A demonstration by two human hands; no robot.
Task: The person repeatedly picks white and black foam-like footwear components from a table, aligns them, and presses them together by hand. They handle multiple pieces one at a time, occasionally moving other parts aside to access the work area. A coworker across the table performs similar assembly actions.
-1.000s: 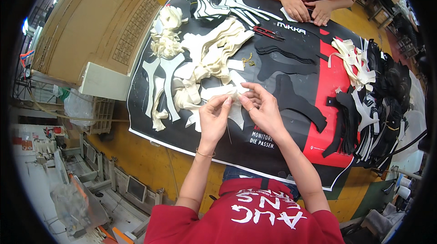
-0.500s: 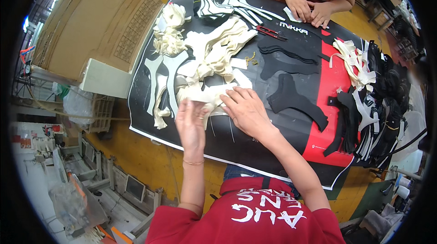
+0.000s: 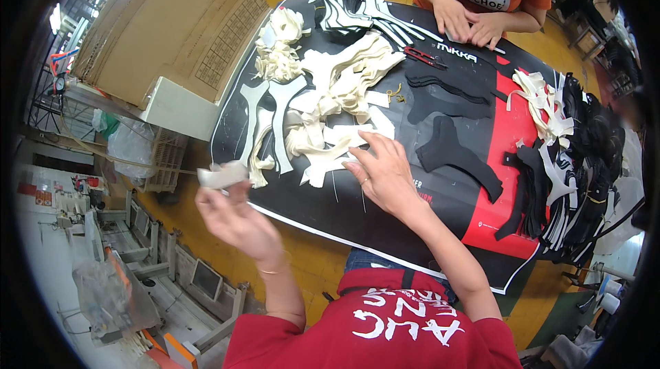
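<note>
My left hand (image 3: 237, 221) is raised off the table's near left edge. Its fingers pinch a small off-white cut piece of material (image 3: 224, 176). Over the table, my right hand (image 3: 385, 175) has its fingers spread and slightly bent, beside the near end of a cream fabric pile (image 3: 350, 73). Whether its fingertips touch the cloth I cannot tell. Close to that hand lie loose cream strips (image 3: 320, 152). Two pale grey-white, forked pieces (image 3: 280, 125) lie flat left of the pile, and black curved pieces (image 3: 457, 152) lie to the right.
Across the table (image 3: 330, 211), a co-worker's hands (image 3: 471, 28) handle a small piece. Red-handled snips (image 3: 425, 58) lie near the far side. Striped black-and-white pieces (image 3: 347, 11) stack at the back; dark bundles (image 3: 584, 156) fill the right end. A large cardboard box (image 3: 165, 32) stands left.
My left hand has moved left and toward me, away from the pile, carrying the off-white piece. My right hand stays near the cream strips, its fingers lifted and more bent. The view has shifted slightly.
</note>
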